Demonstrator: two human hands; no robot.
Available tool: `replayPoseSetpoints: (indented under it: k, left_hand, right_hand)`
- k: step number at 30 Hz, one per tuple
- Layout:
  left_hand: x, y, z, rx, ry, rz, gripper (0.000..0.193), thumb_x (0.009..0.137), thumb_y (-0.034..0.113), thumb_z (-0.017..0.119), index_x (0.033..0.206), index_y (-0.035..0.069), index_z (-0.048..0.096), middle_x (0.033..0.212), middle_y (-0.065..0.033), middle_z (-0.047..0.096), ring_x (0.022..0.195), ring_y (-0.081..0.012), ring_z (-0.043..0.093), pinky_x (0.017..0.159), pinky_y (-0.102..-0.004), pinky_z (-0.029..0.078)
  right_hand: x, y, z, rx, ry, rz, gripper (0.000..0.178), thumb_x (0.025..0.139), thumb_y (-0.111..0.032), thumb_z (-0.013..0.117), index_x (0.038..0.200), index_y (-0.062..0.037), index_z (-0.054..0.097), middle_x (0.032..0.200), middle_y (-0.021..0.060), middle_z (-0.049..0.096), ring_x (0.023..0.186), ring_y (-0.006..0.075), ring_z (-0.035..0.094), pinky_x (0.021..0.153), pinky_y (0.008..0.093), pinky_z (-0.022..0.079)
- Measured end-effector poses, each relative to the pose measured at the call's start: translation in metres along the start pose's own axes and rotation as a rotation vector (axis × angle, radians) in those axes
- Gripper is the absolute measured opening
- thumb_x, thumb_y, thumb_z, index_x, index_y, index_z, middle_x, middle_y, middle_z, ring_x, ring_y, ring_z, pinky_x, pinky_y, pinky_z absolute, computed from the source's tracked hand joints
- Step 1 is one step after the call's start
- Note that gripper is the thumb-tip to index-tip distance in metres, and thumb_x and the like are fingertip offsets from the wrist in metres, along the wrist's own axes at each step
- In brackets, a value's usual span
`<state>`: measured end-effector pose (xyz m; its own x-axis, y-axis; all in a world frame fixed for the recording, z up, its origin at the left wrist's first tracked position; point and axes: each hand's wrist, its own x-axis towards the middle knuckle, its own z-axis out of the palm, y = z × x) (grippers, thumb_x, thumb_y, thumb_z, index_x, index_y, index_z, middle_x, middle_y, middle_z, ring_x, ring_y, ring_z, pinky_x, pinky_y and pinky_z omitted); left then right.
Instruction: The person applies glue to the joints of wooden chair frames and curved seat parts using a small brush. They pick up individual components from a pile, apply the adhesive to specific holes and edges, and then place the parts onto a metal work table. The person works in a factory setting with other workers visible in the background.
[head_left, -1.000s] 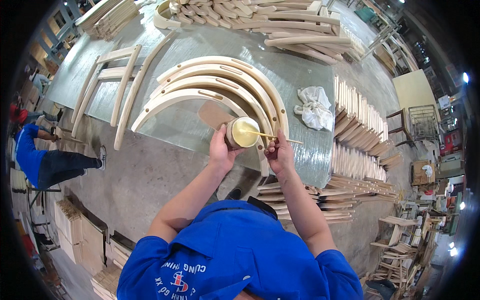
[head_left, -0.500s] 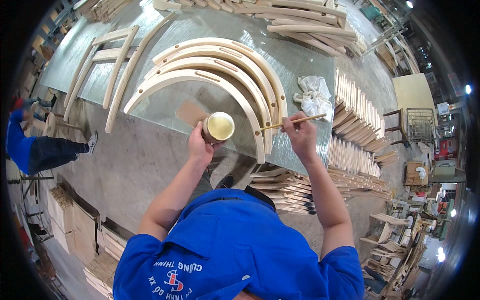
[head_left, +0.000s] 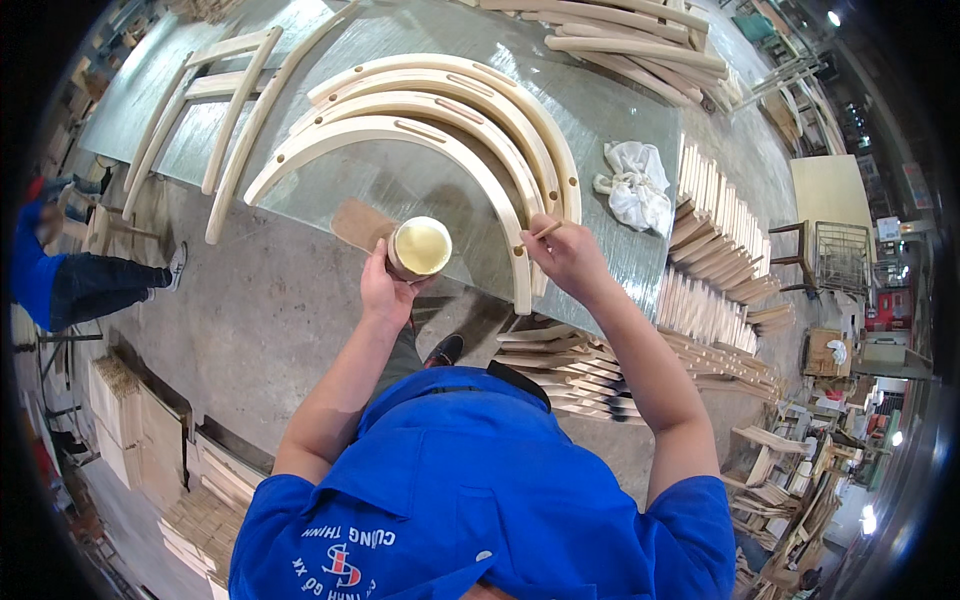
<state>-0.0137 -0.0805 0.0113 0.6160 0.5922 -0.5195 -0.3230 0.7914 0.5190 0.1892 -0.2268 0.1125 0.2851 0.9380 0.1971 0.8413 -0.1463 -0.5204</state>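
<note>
My left hand (head_left: 382, 292) is wrapped round a small round tub (head_left: 421, 248) of pale yellow, glue-like stuff, held just off the table's near edge. Pinched in my right hand (head_left: 572, 265) is a thin wooden stick (head_left: 548, 230); its lower end is hidden by my fingers. Those fingertips are at the right end of the nearest curved wooden piece (head_left: 450, 160), close by a round hole (head_left: 518, 251). Several such arched pieces lie nested one behind another, with slots and holes in their faces.
A glass-like sheet covers the table (head_left: 600, 110). At the right lies a crumpled white cloth (head_left: 636, 188); at the left, a ladder-like wooden frame (head_left: 232, 110). Stacked wooden slats (head_left: 705, 240) stand beyond the right edge. Another person in blue (head_left: 50, 270) is at the far left.
My right hand has moved left and closer to the nearest arch's end, and the stick has turned so that less of it shows. The tub stays in my left hand.
</note>
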Motion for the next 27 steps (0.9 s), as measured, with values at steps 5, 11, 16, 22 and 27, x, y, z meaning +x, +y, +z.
replayPoseSetpoints:
  k: [5,11,16,22,27]
  left_hand:
    - [0.001,0.001,0.001,-0.026,-0.052,0.014,0.042,0.098,0.035,0.030,0.124,0.005,0.043,0.123,-0.0149,0.052,0.109,-0.0330,0.055,0.086,-0.0557,0.046]
    - [-0.002,0.000,0.020,0.022,-0.026,-0.008,0.044,0.098,0.035,0.028,0.127,0.006,0.043,0.124,-0.0140,0.053,0.113,-0.0325,0.053,0.092,-0.0549,0.044]
    - [0.002,-0.004,0.033,0.070,-0.052,0.016,0.041,0.098,0.034,0.029,0.126,0.008,0.043,0.123,-0.0123,0.053,0.110,-0.0310,0.055,0.087,-0.0536,0.048]
    - [0.008,-0.006,0.046,0.101,-0.100,0.012,0.032,0.097,0.031,0.037,0.123,0.012,0.039,0.123,-0.0112,0.051,0.108,-0.0291,0.056,0.082,-0.0541,0.050]
    - [0.009,-0.008,0.061,0.180,-0.085,0.058,0.031,0.096,0.030,0.039,0.121,0.012,0.040,0.118,-0.0097,0.053,0.104,-0.0275,0.058,0.079,-0.0515,0.051]
  right_hand:
    - [0.003,0.001,-0.003,0.036,-0.014,0.004,0.016,0.084,-0.016,0.058,0.080,-0.0060,0.046,0.066,0.0133,0.055,0.063,0.0355,0.057,0.056,0.0429,0.045]
    - [0.000,0.011,-0.008,0.131,-0.013,0.155,0.016,0.085,-0.016,0.060,0.080,-0.0047,0.049,0.064,0.0121,0.056,0.059,0.0281,0.059,0.055,0.0399,0.045]
    - [-0.012,0.033,-0.013,0.578,0.362,0.391,0.020,0.087,-0.015,0.061,0.076,-0.0023,0.051,0.062,0.0053,0.057,0.056,0.0097,0.057,0.051,0.0257,0.048]
    - [-0.055,0.066,0.016,1.172,0.675,0.709,0.014,0.088,-0.013,0.060,0.080,-0.0055,0.051,0.067,0.0071,0.058,0.053,0.0118,0.056,0.048,0.0238,0.049]
    - [-0.061,0.044,0.025,1.347,0.706,0.614,0.012,0.089,-0.011,0.059,0.082,-0.0043,0.052,0.069,0.0080,0.060,0.059,0.0129,0.058,0.057,0.0266,0.051]
